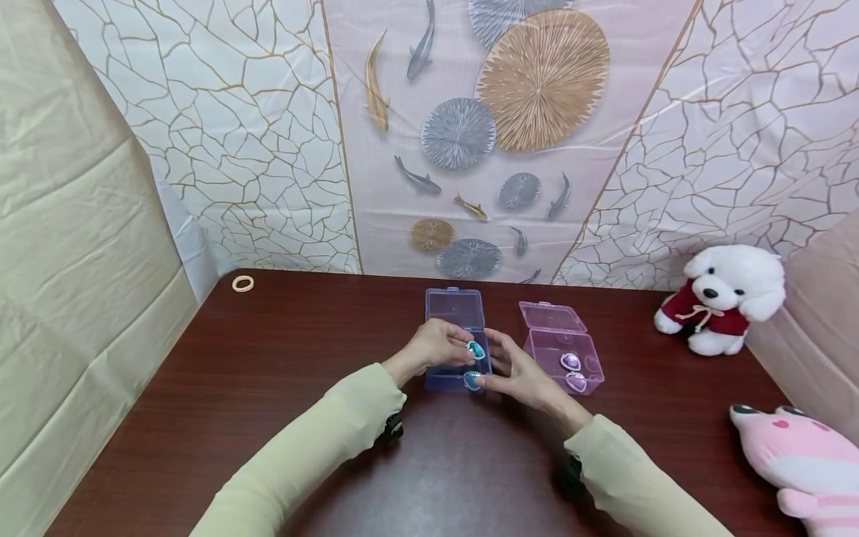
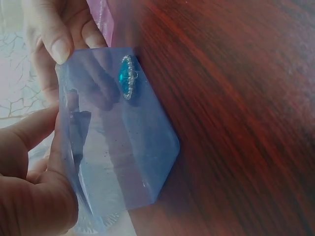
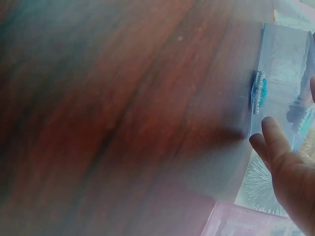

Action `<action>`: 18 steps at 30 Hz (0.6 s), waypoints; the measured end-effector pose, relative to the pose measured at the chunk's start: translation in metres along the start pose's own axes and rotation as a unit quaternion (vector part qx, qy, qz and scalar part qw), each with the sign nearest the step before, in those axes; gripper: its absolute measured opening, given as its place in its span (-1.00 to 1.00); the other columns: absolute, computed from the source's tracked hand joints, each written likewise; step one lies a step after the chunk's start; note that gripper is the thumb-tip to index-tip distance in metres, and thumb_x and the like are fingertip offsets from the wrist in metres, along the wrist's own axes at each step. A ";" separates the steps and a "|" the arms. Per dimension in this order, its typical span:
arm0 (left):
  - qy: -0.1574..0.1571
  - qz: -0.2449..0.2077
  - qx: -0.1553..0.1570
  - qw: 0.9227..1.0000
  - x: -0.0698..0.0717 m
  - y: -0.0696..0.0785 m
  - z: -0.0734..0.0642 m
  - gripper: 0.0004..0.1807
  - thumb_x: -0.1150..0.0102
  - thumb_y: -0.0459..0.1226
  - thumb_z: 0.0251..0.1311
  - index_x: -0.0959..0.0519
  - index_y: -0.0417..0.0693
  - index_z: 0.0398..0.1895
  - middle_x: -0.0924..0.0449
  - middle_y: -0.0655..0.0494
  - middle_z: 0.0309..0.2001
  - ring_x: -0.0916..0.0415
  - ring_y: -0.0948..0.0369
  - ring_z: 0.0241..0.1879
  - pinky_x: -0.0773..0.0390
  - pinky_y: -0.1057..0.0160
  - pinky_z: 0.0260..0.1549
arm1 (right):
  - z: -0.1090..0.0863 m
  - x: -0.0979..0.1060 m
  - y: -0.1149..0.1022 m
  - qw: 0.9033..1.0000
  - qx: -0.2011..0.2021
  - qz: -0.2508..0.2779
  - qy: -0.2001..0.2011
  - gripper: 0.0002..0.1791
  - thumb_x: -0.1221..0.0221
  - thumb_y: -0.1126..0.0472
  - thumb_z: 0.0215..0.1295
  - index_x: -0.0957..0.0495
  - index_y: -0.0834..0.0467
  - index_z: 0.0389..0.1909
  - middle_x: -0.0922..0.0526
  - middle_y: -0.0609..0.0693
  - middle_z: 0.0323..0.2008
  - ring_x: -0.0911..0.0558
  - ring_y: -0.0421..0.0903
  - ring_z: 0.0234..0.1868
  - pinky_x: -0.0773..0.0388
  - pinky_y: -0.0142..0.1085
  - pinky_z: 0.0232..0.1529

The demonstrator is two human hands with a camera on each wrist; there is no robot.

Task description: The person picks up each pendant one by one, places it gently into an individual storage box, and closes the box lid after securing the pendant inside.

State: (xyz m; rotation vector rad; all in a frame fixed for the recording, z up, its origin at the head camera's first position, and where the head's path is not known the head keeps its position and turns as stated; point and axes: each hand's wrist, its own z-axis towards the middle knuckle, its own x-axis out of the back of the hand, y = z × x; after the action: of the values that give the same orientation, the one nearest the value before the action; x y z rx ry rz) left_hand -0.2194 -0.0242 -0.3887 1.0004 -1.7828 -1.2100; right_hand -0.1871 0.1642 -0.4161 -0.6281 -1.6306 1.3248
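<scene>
A translucent blue plastic box [image 1: 436, 382] stands on the table with its lid [image 1: 455, 307] raised at the back. Over it, my left hand [image 1: 435, 347] pinches a teal gem with a beaded silver rim [image 1: 476, 350]. Another blue gem [image 1: 472, 381] lies inside at the front right, also seen through the wall in the left wrist view as a blue gem [image 2: 126, 77]. My right hand [image 1: 523, 375] holds the box's right end, thumb at the front corner and fingers along the side. The left fingertips are partly hidden in the left wrist view.
Right of the blue box stands an open pink box [image 1: 546, 349] with two purple gems [image 1: 570, 362] in it. A wooden ring [image 1: 243, 283] lies at the far left. A white plush dog [image 1: 728, 291] and a pink plush toy [image 1: 795, 455] sit on the right.
</scene>
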 end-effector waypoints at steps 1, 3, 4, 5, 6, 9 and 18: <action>0.000 0.007 -0.003 1.000 0.000 0.000 0.000 -0.67 -0.25 -0.53 0.04 -0.57 -0.41 -0.06 -0.67 -0.21 -0.23 -0.69 0.10 -0.32 -0.64 0.14 -0.22 | 0.000 0.000 0.000 1.000 0.001 0.000 0.000 -0.13 -0.22 0.38 0.19 0.09 0.31 0.40 -0.24 0.45 0.24 -0.27 0.34 0.29 -0.31 0.06 0.21; -0.001 0.020 -0.001 1.000 -0.001 -0.001 0.001 -0.66 -0.25 -0.53 0.04 -0.57 -0.40 -0.05 -0.67 -0.19 -0.23 -0.68 0.10 -0.31 -0.64 0.15 -0.22 | 0.000 -0.001 0.001 1.000 0.004 0.000 -0.002 -0.13 -0.22 0.36 0.20 0.10 0.32 0.40 -0.24 0.45 0.24 -0.27 0.35 0.29 -0.32 0.06 0.20; -0.002 0.028 -0.001 1.000 -0.001 -0.001 0.001 -0.66 -0.25 -0.52 0.04 -0.57 -0.39 -0.05 -0.67 -0.18 -0.22 -0.68 0.11 -0.31 -0.64 0.16 -0.23 | 0.000 -0.001 0.001 1.000 0.005 0.002 -0.003 -0.13 -0.23 0.35 0.19 0.09 0.31 0.40 -0.23 0.45 0.24 -0.27 0.35 0.29 -0.32 0.06 0.20; -0.002 0.037 -0.001 0.999 -0.001 0.000 0.001 -0.66 -0.26 -0.52 0.04 -0.57 -0.38 -0.05 -0.67 -0.17 -0.22 -0.68 0.11 -0.31 -0.64 0.16 -0.23 | 0.000 -0.001 0.001 1.000 0.009 0.002 -0.005 -0.13 -0.23 0.33 0.20 0.09 0.31 0.40 -0.23 0.46 0.24 -0.27 0.36 0.29 -0.33 0.05 0.19; -0.002 0.045 -0.001 0.999 -0.002 0.000 0.001 -0.66 -0.26 -0.51 0.04 -0.58 -0.37 -0.05 -0.67 -0.16 -0.22 -0.68 0.11 -0.31 -0.64 0.17 -0.23 | -0.001 0.000 0.001 1.000 0.016 -0.001 -0.007 -0.13 -0.23 0.31 0.20 0.09 0.32 0.39 -0.24 0.47 0.23 -0.28 0.37 0.28 -0.35 0.03 0.18; 0.004 0.066 -0.003 0.998 -0.002 0.001 0.001 -0.66 -0.29 -0.51 0.01 -0.59 -0.35 -0.07 -0.67 -0.14 -0.21 -0.67 0.12 -0.30 -0.65 0.18 -0.25 | -0.001 0.000 0.001 0.999 0.041 -0.009 -0.008 -0.12 -0.25 0.23 0.20 0.08 0.34 0.38 -0.27 0.49 0.19 -0.32 0.36 0.24 -0.44 -0.07 0.13; 0.029 0.194 -0.029 0.980 -0.009 0.002 0.003 -0.70 -0.37 -0.44 -0.04 -0.66 -0.27 -0.16 -0.71 -0.04 -0.30 -0.66 0.21 -0.34 -0.62 0.35 -0.39 | 0.000 -0.001 0.002 1.000 0.020 0.010 -0.004 -0.13 -0.24 0.35 0.18 0.08 0.34 0.39 -0.26 0.49 0.22 -0.30 0.37 0.26 -0.44 -0.07 0.13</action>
State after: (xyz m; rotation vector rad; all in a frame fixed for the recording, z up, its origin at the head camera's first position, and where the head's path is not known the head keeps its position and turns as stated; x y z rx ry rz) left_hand -0.2187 -0.0149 -0.3885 0.6091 -1.7825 -0.9693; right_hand -0.1869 0.1634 -0.4183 -0.6174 -1.6043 1.3709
